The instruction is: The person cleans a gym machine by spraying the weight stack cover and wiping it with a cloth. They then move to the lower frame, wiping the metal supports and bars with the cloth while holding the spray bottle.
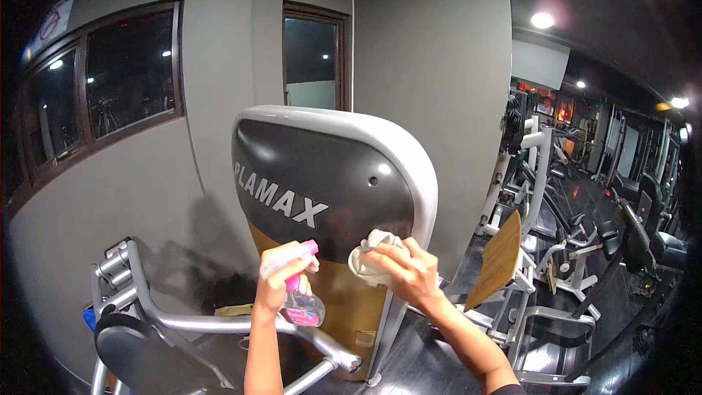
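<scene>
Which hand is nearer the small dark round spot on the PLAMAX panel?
Right. The right hand, with the white cloth, is below the spot and slightly right. The left hand, on the spray bottle, is farther off, below and left.

Left hand gripping pink spray bottle, right hand holding pale cloth, PLAMAX machine panel

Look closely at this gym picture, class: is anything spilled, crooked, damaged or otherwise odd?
Nothing looks clearly spilled or broken. One small oddity: a dark round spot towards the upper right of the PLAMAX panel, interrupting its smooth surface. It may be a bolt or screw hole; I cannot tell whether it belongs there.
</scene>
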A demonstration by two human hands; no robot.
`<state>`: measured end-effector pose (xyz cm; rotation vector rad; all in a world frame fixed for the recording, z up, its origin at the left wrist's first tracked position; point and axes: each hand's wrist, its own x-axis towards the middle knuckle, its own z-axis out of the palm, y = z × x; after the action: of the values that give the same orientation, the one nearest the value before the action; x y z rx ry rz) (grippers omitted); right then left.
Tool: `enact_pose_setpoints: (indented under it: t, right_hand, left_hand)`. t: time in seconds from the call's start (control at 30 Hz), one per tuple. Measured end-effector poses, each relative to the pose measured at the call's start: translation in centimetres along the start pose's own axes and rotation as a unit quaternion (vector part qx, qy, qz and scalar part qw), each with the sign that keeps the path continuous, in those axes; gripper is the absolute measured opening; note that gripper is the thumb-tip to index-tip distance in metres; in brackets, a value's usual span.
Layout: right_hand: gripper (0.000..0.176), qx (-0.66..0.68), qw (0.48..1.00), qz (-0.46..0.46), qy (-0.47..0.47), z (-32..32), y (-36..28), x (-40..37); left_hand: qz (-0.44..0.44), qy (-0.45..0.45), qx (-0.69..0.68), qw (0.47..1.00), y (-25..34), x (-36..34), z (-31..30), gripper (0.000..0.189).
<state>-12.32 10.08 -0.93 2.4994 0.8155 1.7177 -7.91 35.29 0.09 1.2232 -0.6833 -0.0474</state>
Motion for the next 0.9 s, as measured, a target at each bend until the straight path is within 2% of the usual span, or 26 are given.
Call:
enact_pose_setpoints:
  t: [0.23,0.27,0.37,0.43,0.53,0.63,0.73,0.8,0.9]
  right_hand:
    - [0.052,-0.049,0.990,0.089,0.098,-1.7,0.8,6.4]
    - [0.052,-0.052,0.990,0.089,0.095,-1.3,0.3,6.7]
    - [0.059,-0.037,0.997,0.073,-0.004,-0.1,-1.8,6.6]
    - [0.057,-0.035,0.998,0.019,-0.055,2.0,-2.6,4.7]
    - [0.055,-0.043,0.992,-0.032,-0.118,2.5,-3.4,3.2]
    - [0.058,-0.077,0.991,-0.030,-0.101,1.0,-2.6,5.1]
    - [0.053,-0.101,0.994,0.034,-0.011,0.4,-1.8,8.4]
    - [0.050,-0.102,0.994,0.047,0.017,0.8,-1.9,9.9]
    - [0.049,-0.071,0.995,0.063,-0.025,2.2,-3.5,9.8]
  left_hand:
    - [0.025,0.018,-0.025,0.999,0.5,0.7,-2.5,0.023]
    - [0.024,0.017,-0.030,0.999,0.4,0.9,-2.9,0.023]
    - [0.020,0.020,-0.042,0.999,0.1,0.8,-3.8,0.024]
    - [0.005,0.020,-0.020,1.000,-0.1,0.2,-4.4,0.024]
    - [-0.014,-0.009,-0.069,0.997,-1.3,0.2,-6.5,0.021]
    - [0.007,0.002,-0.082,0.997,-1.2,0.2,-7.7,0.021]
    - [0.001,0.007,-0.089,0.996,-1.2,0.0,-8.5,0.021]
    - [0.002,0.008,-0.093,0.996,-1.4,0.0,-8.9,0.021]
    - [0.004,0.014,-0.096,0.995,-1.9,-0.1,-9.3,0.022]
